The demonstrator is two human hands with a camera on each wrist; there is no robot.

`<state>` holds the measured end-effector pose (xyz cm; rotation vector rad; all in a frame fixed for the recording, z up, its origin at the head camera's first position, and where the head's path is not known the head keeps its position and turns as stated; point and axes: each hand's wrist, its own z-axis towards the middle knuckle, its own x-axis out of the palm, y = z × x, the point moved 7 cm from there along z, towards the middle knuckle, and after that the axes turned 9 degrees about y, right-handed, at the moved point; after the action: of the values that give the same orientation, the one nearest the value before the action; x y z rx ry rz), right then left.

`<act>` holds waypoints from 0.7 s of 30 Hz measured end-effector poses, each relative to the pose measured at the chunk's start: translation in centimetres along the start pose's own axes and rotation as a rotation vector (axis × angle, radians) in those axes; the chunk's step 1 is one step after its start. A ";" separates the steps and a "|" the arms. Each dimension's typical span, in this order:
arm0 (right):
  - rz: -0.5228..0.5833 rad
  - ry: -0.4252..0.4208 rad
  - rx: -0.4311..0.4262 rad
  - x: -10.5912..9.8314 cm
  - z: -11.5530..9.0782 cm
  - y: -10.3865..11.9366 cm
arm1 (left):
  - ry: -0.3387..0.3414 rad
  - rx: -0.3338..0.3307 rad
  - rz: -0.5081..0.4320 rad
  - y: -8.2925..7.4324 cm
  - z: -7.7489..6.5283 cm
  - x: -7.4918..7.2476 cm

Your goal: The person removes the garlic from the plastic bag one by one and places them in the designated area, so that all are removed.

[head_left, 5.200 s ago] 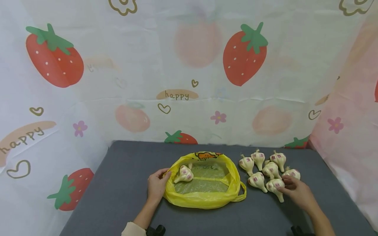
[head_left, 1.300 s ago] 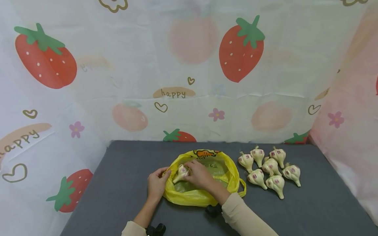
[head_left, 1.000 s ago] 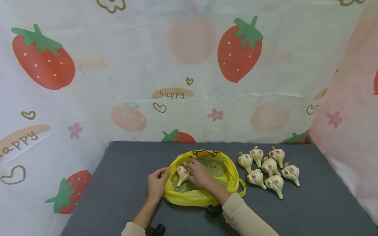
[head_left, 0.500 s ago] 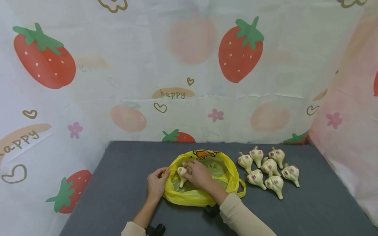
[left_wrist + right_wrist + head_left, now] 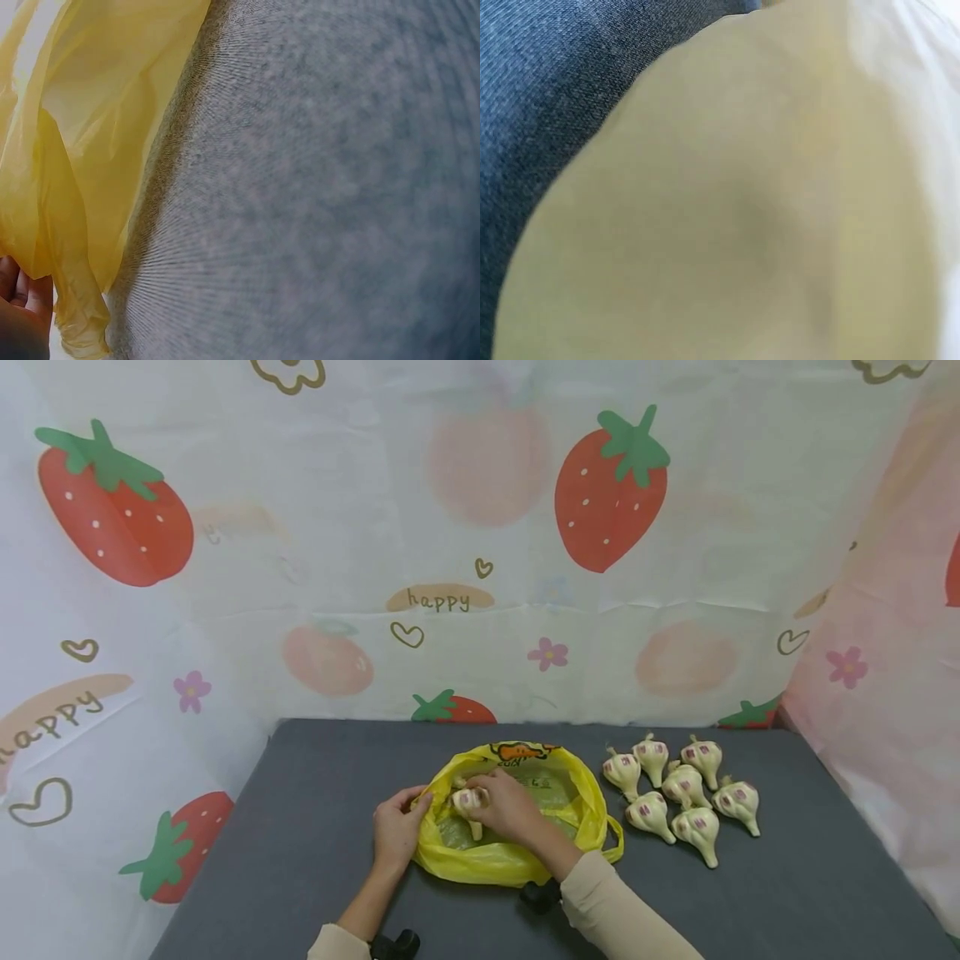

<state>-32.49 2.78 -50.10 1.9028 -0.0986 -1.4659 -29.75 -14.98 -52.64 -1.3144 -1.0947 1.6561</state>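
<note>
In the head view a yellow plastic bag [image 5: 510, 867] lies on the dark table with its mouth held wide. My left hand [image 5: 397, 835] pinches the bag's left rim between thumb and fingers. Inside the bag, my right hand [image 5: 506, 806] grips a garlic bulb [image 5: 467, 802] near the left wall, its long end pointing down. The left wrist view has the bag's yellow side [image 5: 105, 150] and part of the left fingers [image 5: 37, 296]. Blurred yellow plastic [image 5: 690, 210] covers most of the right wrist view, where the right hand is hidden.
Several more garlic bulbs [image 5: 684, 785] sit grouped on the table [image 5: 330, 777] to the right of the bag. The bag's handle loop [image 5: 617, 839] sticks out toward them. A strawberry-print cloth [image 5: 480, 543] hangs behind and at both sides.
My right hand has moved left from the garlic group into the bag and taken hold of the bulb there. Lately the bulb has turned slightly in the fingers. My left hand stays at the rim.
</note>
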 end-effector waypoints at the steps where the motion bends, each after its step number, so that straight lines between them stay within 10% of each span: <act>1: 0.002 -0.004 0.006 0.0 0.0 0.0 | -0.001 -0.003 0.001 0.0 0.0 0.0; 21: 0.040 -0.067 -0.014 -0.4 -0.2 -0.3 | 0.004 -0.017 -0.011 0.0 0.0 0.0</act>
<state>-32.59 3.27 -49.95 1.8305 -0.1557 -1.5000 -29.76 -15.04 -52.64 -1.3196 -1.1134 1.6387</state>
